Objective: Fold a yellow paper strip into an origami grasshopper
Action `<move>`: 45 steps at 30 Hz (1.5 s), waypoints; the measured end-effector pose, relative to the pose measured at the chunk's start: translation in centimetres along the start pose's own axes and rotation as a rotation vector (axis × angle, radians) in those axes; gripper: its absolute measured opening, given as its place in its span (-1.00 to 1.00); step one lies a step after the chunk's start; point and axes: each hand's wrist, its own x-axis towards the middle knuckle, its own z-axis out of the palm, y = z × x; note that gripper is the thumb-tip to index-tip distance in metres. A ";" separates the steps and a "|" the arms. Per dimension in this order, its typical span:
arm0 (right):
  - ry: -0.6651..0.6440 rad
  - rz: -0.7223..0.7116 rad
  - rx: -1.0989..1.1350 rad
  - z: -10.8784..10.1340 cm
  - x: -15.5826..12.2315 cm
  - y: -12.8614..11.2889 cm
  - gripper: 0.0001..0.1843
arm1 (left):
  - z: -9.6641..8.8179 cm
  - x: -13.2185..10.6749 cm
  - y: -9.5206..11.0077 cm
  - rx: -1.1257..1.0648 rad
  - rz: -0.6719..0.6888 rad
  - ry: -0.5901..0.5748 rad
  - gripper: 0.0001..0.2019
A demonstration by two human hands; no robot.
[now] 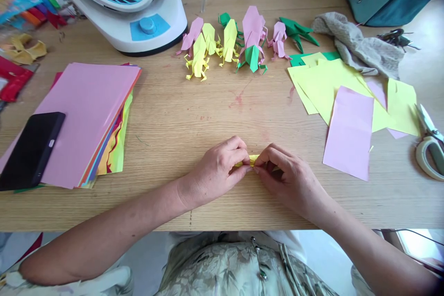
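Observation:
A small folded piece of yellow paper (254,159) is pinched between my two hands, just above the front part of the table. My left hand (224,164) grips its left side with thumb and forefinger. From the right, my right hand (287,173) pinches the same paper, its fingertips close to the left ones. Most of the paper is hidden behind the fingers. Beyond the hands stands a group of folded paper figures in yellow, such as this one (199,58), pink (253,25) and green (252,58).
Left lies a stack of coloured paper (90,101) with a black phone (33,148) on it. A white fan (156,37) stands behind. To the right are yellow sheets (322,88), a pink sheet (350,134), a grey cloth (354,41), scissors (428,120) and a tape roll (422,157).

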 end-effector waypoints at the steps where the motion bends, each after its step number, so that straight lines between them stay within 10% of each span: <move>1: -0.008 0.002 0.025 -0.1 0.0 0.1 -0.89 | 0.0 0.0 0.1 -0.001 -0.003 0.001 -0.93; 45: 0.103 -0.104 -0.120 0.2 -0.6 0.8 -0.90 | 0.8 0.4 1.7 0.233 -0.138 -0.070 -0.88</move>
